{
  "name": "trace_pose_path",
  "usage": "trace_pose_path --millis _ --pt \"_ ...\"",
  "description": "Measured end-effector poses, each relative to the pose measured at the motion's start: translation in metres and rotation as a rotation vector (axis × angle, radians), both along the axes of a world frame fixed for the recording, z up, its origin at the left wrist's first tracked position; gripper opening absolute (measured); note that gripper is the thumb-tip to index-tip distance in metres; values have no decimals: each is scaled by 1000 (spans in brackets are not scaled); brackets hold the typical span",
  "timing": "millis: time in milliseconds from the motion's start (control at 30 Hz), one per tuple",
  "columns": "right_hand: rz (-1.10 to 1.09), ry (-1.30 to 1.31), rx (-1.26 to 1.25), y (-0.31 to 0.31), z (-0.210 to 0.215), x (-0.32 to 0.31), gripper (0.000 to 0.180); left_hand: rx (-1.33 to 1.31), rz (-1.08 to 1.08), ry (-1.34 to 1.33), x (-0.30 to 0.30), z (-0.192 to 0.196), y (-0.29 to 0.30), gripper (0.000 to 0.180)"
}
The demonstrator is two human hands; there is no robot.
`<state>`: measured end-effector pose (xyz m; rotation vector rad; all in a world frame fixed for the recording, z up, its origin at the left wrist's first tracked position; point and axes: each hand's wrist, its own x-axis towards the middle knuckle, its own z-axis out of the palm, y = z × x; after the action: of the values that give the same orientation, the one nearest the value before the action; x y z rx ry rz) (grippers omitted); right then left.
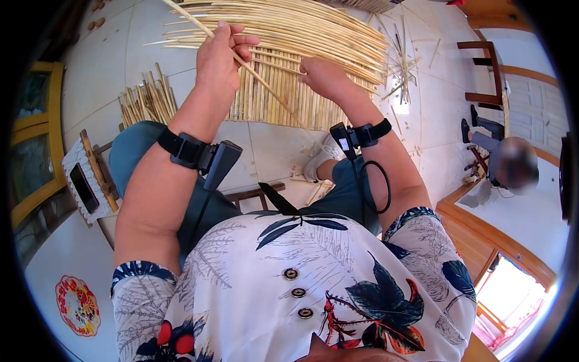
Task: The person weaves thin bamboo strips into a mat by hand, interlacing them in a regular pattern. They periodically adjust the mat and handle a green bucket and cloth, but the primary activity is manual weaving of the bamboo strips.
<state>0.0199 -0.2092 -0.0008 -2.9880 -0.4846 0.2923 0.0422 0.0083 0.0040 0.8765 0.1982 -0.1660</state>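
Observation:
A long, pale, peeled stalk (265, 85) slants from the upper left down toward my knees, passing through my left hand (218, 59). The thumb and fingers are closed around it, with the other fingertips a little apart. My right hand (324, 78) is farther right, low over a mat of stalks (265, 102), its fingers bent together at the end of a thin stalk; the fingertips are partly hidden. Across the mat's far side lies a broad layer of long loose stalks (289, 24). Black straps with small devices sit on both forearms.
A bundle of short stalks (148, 99) stands left of the mat. Thin scraps (403, 66) lie scattered on the tiled floor at right. A phone (83, 187) rests on a covered stool by my left knee. Another person (512, 160) sits far right, near a wooden chair (491, 72).

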Motion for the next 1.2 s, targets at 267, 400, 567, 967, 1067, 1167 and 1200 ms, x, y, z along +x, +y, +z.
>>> trace_pose_path --millis 267,400,567,967,1067,1167,1200 --pt "-61 4 -92 17 -22 -6 32 -32 -38 39 -4 9 -1 32" --pt "-86 -115 -110 13 -18 -2 26 -54 -56 23 -5 8 2 32" --pt "15 -66 -182 -3 -31 4 18 -30 -104 34 -7 8 6 33" --pt "156 -115 -159 -13 41 2 9 24 -154 25 -11 6 5 32" --pt "120 -82 -98 -19 61 -2 10 49 -182 33 -11 4 6 32" --pt "89 -50 2 -25 70 -3 13 67 -194 51 -11 2 4 32" --pt "81 -35 20 -25 72 -4 12 71 -195 59 -11 1 3 32"
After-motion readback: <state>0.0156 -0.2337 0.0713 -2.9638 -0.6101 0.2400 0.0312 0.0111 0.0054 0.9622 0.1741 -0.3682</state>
